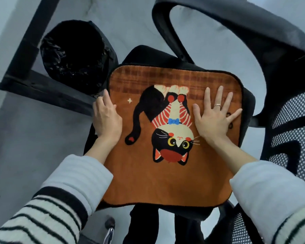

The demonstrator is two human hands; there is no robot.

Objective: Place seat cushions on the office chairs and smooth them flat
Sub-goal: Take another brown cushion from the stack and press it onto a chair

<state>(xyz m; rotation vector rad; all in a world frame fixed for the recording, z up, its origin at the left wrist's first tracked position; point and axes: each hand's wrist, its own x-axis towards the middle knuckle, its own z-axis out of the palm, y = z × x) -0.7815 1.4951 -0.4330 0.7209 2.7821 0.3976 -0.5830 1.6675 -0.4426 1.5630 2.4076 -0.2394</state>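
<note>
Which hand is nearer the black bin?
Left. The left hand grips the cushion's left edge, right beside the black bin. The right hand presses flat on the cushion's far right side.

Chair seat [247, 103] mostly hidden under cushion [148, 173]; backrest [289, 138] cropped right.

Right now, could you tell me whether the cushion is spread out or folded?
Spread out: the orange cushion lies open on the chair seat, whole cat picture showing.

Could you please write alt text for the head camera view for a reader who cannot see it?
An orange cat-print seat cushion lies on a black office chair; the right hand presses flat on it while the left hand holds its left edge. A bin lined with a black bag stands beside.
</note>
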